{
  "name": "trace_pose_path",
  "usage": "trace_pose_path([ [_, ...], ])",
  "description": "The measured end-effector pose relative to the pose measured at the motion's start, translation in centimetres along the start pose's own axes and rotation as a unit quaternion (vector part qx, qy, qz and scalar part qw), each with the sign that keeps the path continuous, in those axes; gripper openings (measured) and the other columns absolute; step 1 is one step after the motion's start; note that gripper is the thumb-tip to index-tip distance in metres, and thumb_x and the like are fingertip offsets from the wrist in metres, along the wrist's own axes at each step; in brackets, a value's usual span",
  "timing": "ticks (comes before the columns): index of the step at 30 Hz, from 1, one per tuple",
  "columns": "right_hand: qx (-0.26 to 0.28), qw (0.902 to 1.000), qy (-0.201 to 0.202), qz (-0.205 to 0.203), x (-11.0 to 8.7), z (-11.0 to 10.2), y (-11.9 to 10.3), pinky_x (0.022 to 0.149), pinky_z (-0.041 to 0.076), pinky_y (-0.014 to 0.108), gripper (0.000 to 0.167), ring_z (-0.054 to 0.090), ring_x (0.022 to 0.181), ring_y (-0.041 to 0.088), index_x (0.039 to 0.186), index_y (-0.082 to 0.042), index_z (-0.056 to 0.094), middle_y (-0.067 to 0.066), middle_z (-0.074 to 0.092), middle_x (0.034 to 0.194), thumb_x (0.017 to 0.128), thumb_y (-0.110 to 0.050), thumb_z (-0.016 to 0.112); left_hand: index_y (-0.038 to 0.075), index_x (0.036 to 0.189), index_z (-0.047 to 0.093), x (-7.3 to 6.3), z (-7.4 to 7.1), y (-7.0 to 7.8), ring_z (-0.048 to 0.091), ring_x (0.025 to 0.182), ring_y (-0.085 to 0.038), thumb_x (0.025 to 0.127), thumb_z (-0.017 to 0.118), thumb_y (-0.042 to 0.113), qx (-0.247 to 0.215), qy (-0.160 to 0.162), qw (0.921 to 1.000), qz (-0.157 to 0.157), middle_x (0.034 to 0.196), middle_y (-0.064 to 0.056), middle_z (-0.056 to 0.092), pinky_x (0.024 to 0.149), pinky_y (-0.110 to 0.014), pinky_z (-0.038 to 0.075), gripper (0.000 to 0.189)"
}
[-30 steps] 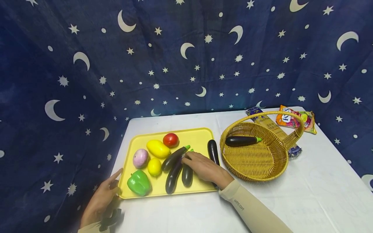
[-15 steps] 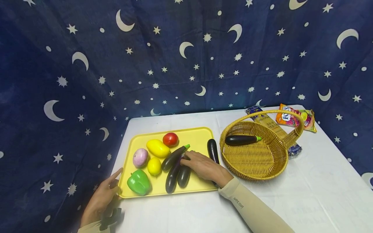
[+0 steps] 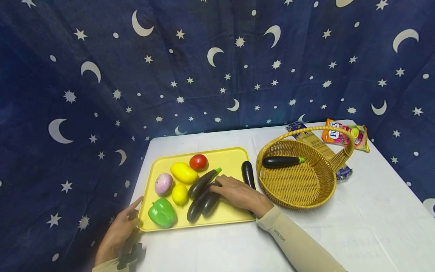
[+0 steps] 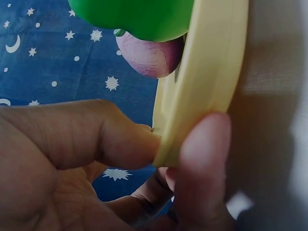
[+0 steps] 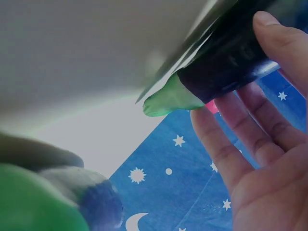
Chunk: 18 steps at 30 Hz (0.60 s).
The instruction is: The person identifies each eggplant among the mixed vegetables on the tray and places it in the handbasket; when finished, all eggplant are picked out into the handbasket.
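Observation:
My left hand (image 3: 117, 230) pinches the near left corner of the yellow tray (image 3: 234, 218), with thumb and fingers on either side of the rim (image 4: 197, 96). On the tray, my right hand (image 3: 238, 192) grips an eggplant (image 3: 209, 206) near its stem end. The right wrist view shows that thumb and fingers around the dark eggplant body (image 5: 226, 67). A second eggplant (image 3: 195, 211) lies against its left side, its upper part hidden by the fingers. A third eggplant (image 3: 201, 186) with a green stem lies just beyond. Another eggplant (image 3: 248, 174) lies along the tray's right rim, partly under the wrist.
Also on the tray are a tomato (image 3: 198, 162), a yellow mango-shaped fruit (image 3: 183, 172), a lemon (image 3: 179, 194), an onion (image 3: 164, 184) and a green bell pepper (image 3: 162, 212). A wicker basket (image 3: 292, 192) holds an eggplant (image 3: 281, 162). Behind it lie printed packets (image 3: 360, 136).
The near end of the gripped eggplant has swung left, and the eggplant beside it has shifted left too. My right fingers have moved slightly left. My left hand stays at the tray corner.

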State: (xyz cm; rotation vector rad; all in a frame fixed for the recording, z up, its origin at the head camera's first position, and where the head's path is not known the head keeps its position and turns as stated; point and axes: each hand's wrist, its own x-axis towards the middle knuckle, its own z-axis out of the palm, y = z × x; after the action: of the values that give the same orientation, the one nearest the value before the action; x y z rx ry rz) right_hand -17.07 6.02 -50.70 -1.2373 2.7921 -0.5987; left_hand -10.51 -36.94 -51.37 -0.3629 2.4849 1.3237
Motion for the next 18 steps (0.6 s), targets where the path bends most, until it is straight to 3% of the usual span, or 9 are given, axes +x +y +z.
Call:
trace_pose_path([
  [2, -0.079, 0.9944, 0.030, -0.063, -0.18, -0.03, 0.12, 0.088, 0.046, 0.028, 0.033, 0.049, 0.100, 0.011, 0.137, -0.035, 0.060, -0.007, 0.052, 0.109, 0.108, -0.019, 0.059, 0.014, 0.169, 0.031, 0.00, -0.01, 0.00, 0.061, 0.098, -0.021, 0.086, 0.057, -0.010, -0.002, 0.000, 1.0000, 0.002, 0.129, -0.026, 0.062, 0.073, -0.027, 0.053, 0.090],
  [4, -0.097, 0.9912, 0.048, -0.077, -0.31, -0.12, 0.13, 0.085, 0.045, 0.026, 0.038, 0.049, 0.098, 0.010, 0.140, -0.034, 0.061, -0.007, 0.052, 0.108, 0.106, -0.016, 0.063, 0.014, 0.169, 0.031, -0.01, 0.01, -0.01, 0.061, 0.096, -0.021, 0.086, 0.057, -0.010, -0.005, 0.001, 1.0000, 0.002, 0.128, -0.026, 0.062, 0.072, -0.027, 0.053, 0.090],
  [18, -0.094, 0.9915, 0.047, -0.076, -0.89, -0.06, -0.02, 0.090, 0.051, 0.026, 0.037, 0.051, 0.100, 0.009, 0.141, -0.032, 0.060, -0.007, 0.057, 0.115, 0.106, -0.019, 0.062, 0.014, 0.169, 0.032, -0.19, 0.07, -0.09, 0.063, 0.090, -0.020, 0.084, 0.058, -0.011, -0.016, 0.002, 0.9998, 0.009, 0.127, -0.027, 0.063, 0.068, -0.028, 0.053, 0.092],
])
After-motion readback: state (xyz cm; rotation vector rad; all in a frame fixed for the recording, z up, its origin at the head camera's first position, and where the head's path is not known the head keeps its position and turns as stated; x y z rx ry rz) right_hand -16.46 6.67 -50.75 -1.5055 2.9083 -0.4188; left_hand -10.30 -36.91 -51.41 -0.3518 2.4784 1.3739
